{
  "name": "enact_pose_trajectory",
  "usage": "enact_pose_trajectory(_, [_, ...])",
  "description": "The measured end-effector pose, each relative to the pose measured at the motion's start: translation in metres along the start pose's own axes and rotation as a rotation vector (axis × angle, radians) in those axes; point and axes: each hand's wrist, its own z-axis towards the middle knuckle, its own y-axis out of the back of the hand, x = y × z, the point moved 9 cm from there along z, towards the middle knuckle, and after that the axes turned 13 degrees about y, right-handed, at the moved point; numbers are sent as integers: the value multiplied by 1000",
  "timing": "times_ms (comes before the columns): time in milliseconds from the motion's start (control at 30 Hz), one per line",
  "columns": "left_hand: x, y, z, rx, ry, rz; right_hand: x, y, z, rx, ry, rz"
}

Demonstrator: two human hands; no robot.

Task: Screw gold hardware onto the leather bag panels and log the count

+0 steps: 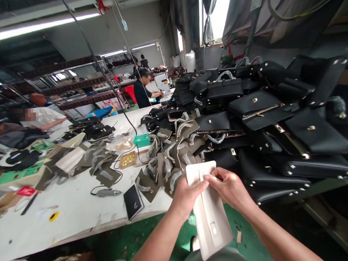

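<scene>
A pale beige flat panel (215, 224) with a small slot near its lower end hangs in front of me, beyond the table's front edge. My left hand (187, 194) grips its left edge, the thumb pressed on its face. At the upper right, my right hand (225, 184) is closed, with thumb and fingers pinching at the panel near a small slit. Whether a small part is between those fingertips cannot be made out.
Black handbags (302, 137) are piled high at the right. Olive panels with wrapped handles (166, 165) cover the middle of the white table (79, 210), near a black notebook (133, 201), an electric tool (106, 192) and a tray of gold parts (128, 160). Several people sit farther back.
</scene>
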Motion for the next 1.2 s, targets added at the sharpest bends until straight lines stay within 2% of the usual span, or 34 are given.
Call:
enact_pose_trajectory(133, [11, -8, 12, -89, -3, 96, -13, 6, -12, 138, -74, 126])
enact_pose_trajectory(233, [13, -9, 17, -165, -50, 240, -13, 16, -19, 174, -79, 155])
enact_pose_trajectory(367, [11, -18, 18, -244, -97, 385, -11, 29, -19, 207, -17, 50])
enact_pose_trajectory(467, [12, -26, 19, -273, -112, 339, -3, 34, -18, 188, 80, -75])
enact_pose_trajectory(533, [17, -26, 24, -296, -100, 265, 12, 37, -23, 128, 165, -165])
enact_pose_trajectory(567, [20, -24, 28, -313, -86, 224, 22, 32, -29, 143, 212, -181])
enact_pose_trajectory(600, [24, -19, 33, -335, -71, 184, 33, 22, -38, 215, 266, -167])
enact_pose_trajectory(700, [35, 4, 50, -408, -32, 35, 59, -16, -76, 569, 391, 3])
enact_pose_trajectory(733, [37, 11, 55, -419, -19, -15, 58, -19, -83, 598, 373, 54])
enact_pose_trajectory(767, [40, 17, 59, -416, -5, -60, 47, -13, -84, 526, 304, 75])
enact_pose_trajectory(867, [47, 19, 65, -352, 39, -163, -8, 29, -76, 101, 59, 23])
enact_pose_trajectory(900, [49, 15, 65, -321, 56, -189, -24, 36, -75, 51, 25, 3])
enact_pose_trajectory(967, [53, 5, 65, -258, 89, -230, -48, 32, -76, 121, -26, 4])
enact_pose_trajectory(1033, [53, -4, 65, -214, 112, -255, -66, 21, -80, 224, -137, 49])
enact_pose_trajectory(1067, [53, -7, 64, -197, 117, -260, -72, 19, -83, 230, -200, 74])
enact_pose_trajectory(1133, [49, -8, 59, -167, 107, -257, -77, 22, -83, 154, -283, 114])
enact_pose_trajectory(1200, [50, -8, 49, -130, 106, -215, -75, 30, -78, 39, -281, 133])
